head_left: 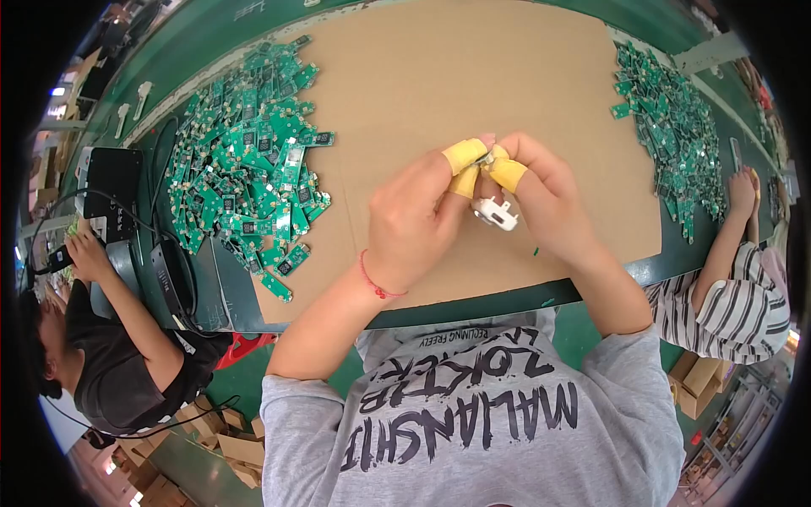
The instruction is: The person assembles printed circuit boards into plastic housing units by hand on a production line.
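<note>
My left hand [418, 203] and my right hand [547, 190] meet above the cardboard sheet [473, 76], both closed in a pinch. Yellow finger cots cover the thumb and a finger on each. Between the fingertips is a small piece that looks like a circuit board [484, 158], mostly hidden by the fingers. Just under the pinch sits a small white plastic piece [497, 215] with cut-outs, close to the right palm; what holds it is hidden. A tiny green scrap [536, 251] lies on the cardboard below my right hand.
A heap of green circuit boards [245, 160] spreads over the left side; another heap [676, 135] lies at the right. A black box with cables [173, 275] stands at the left. Co-workers' hands show at left [84, 253] and right [743, 193]. Cardboard boxes [241, 448] are on the floor.
</note>
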